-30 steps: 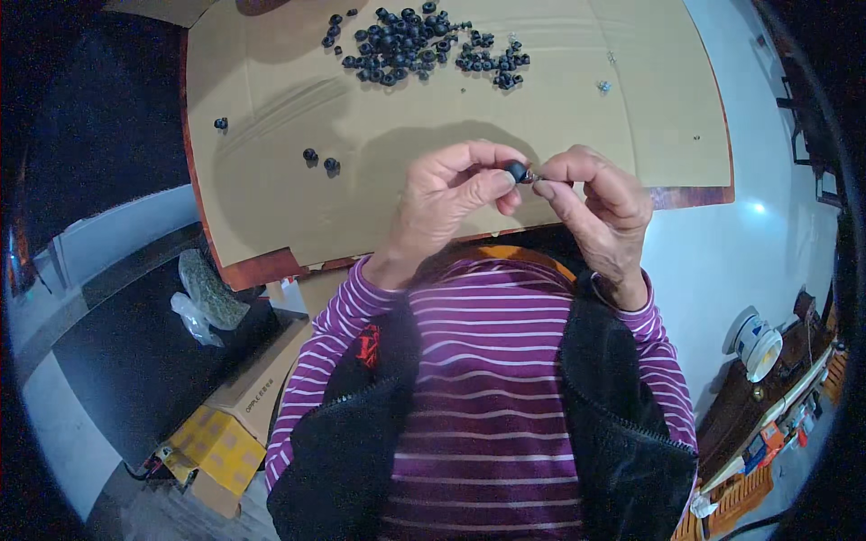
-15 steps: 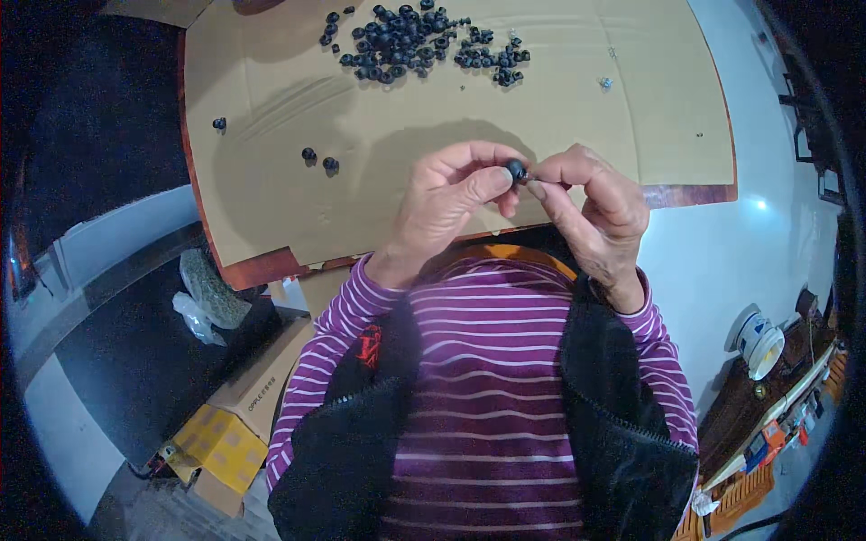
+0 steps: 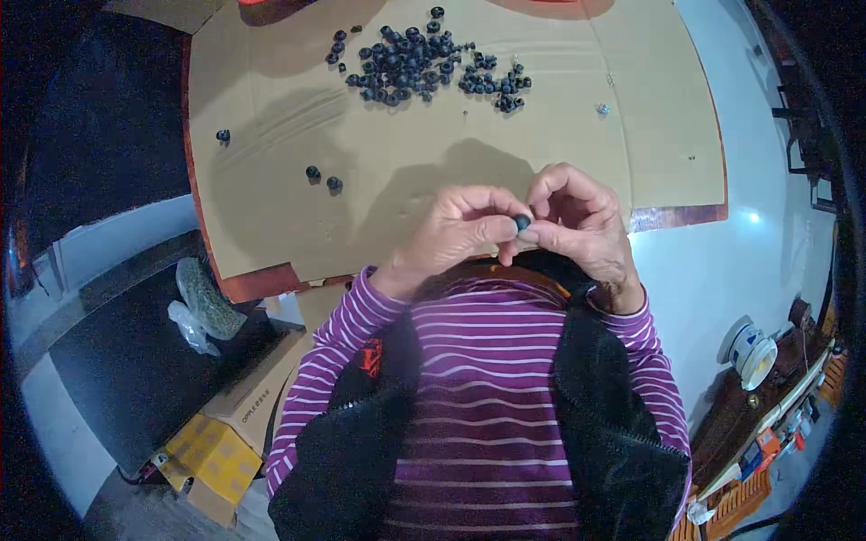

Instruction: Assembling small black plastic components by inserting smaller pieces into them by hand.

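A small round black knob-like piece point(image 3: 521, 221) is pinched between the thumb and fingers of my left hand point(image 3: 456, 230), just above the near edge of the table. My right hand point(image 3: 582, 225) meets it from the other side, its thumb tip touching the piece and its index finger bent close by. Whether a smaller part sits between the right fingertips is hidden. Two similar black pieces point(image 3: 323, 178) lie on the cardboard to the left of my hands, and another black piece point(image 3: 224, 135) lies farther left.
Brown cardboard point(image 3: 271, 216) covers the table. Toward its far side lies a large heap of black pieces point(image 3: 401, 68), with a cluster of smaller black parts point(image 3: 496, 83) beside it. Tiny clear bits point(image 3: 603, 109) lie to the right. Left of the table stands a yellow-patterned carton point(image 3: 212, 455).
My right fingers have closed in on the black piece, and the small bit seen at their tips before is now out of sight. The view has shifted slightly, showing red edges at the far side.
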Tool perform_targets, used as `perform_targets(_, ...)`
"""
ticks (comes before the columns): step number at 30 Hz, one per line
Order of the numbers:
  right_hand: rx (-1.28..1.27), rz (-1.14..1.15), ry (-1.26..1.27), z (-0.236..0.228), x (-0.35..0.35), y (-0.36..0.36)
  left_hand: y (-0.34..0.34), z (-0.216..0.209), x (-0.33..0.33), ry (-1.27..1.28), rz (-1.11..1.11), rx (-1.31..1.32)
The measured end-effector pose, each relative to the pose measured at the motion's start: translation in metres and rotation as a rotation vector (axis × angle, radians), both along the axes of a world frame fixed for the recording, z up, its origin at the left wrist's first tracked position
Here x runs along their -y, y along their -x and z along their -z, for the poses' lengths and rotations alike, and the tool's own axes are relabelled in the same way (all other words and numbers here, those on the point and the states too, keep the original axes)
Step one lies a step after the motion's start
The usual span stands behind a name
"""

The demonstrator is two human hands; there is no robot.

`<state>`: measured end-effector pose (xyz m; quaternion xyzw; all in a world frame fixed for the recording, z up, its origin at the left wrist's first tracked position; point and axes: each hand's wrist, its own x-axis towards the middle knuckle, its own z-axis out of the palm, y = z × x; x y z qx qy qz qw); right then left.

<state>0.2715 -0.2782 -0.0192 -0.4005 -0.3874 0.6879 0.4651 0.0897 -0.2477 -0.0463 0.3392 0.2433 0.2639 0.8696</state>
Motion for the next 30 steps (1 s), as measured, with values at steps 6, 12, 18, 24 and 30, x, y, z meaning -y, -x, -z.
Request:
perform_targets(6, 0.108, 0.024, 0.006, 0.025, -0.011, 0.006, 0.004, 0.016, -0.002, 0.183, -0.089, 0.188)
perform_targets(12, 0.814, 0.312, -0.391, 0.049, -0.056, -0.003, 0.008, 0.033, -0.015, 0.302, -0.206, 0.339)
perform_targets(18, 1.085, 0.279, -0.635, 0.063, -0.082, -0.004, 0.014, 0.041, -0.022, 0.408, -0.238, 0.38)
perform_targets(24, 1.007, 0.334, -0.569, 0.055, -0.074, -0.002, 0.012, 0.036, -0.023, 0.442, -0.307, 0.311)
perform_targets(30, 0.237, 0.27, -0.048, 0.022, -0.045, 0.007, 0.008, 0.031, -0.023, 0.37, -0.26, 0.334)
